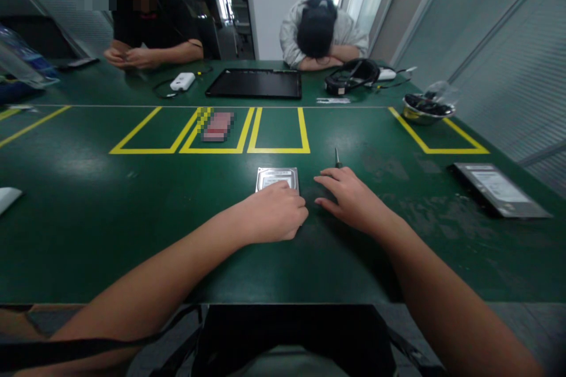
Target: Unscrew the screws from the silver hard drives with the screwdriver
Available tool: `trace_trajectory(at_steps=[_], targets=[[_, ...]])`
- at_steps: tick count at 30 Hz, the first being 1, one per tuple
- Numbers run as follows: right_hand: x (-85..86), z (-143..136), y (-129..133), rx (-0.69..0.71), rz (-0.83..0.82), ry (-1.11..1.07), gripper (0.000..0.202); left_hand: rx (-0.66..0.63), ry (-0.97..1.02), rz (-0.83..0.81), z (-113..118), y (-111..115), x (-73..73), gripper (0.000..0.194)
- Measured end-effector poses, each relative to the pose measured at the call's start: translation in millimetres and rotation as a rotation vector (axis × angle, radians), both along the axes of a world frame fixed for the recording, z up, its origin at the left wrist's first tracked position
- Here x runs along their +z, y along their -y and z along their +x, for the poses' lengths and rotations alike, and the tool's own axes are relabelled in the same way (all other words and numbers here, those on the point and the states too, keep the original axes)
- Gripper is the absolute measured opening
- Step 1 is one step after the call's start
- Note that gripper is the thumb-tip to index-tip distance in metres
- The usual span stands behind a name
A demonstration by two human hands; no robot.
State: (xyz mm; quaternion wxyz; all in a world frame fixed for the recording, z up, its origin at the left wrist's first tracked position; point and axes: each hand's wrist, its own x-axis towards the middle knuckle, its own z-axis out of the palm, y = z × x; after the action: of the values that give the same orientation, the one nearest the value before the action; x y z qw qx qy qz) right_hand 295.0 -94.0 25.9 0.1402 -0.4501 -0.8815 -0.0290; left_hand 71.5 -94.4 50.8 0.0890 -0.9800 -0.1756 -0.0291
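Observation:
A silver hard drive (277, 175) with a white label lies on the green table in front of me. My left hand (279, 212) is closed over its near part, with the fingers curled by its right edge. The hand hides the lower half of the drive. Just to the right, my right hand (347, 195) hovers low over the table, fingers apart and nothing held. Beyond its fingers a screwdriver (338, 157) shows its thin metal shaft; the rest of it is largely hidden behind the hand.
Yellow tape frames (278, 151) mark the table, one with a blurred reddish item (217, 127). To the right are a larger labelled metal drive (499, 188) and a bowl of dark parts (427, 111). A black panel (254, 83) and cables (354, 76) lie farther back. Two people sit opposite.

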Motion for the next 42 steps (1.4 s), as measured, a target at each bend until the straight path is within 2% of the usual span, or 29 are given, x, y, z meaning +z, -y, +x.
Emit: trace_trajectory(at_steps=[24, 42], targets=[[0.7, 0, 1, 0.006, -0.014, 0.002, 0.042, -0.057, 0.044, -0.223, 2, -13, 6.3, 0.015], [2.2, -1, 1, 0.003, -0.015, 0.006, 0.042, -0.047, 0.024, -0.163, 4, -11, 3.9, 0.018]])
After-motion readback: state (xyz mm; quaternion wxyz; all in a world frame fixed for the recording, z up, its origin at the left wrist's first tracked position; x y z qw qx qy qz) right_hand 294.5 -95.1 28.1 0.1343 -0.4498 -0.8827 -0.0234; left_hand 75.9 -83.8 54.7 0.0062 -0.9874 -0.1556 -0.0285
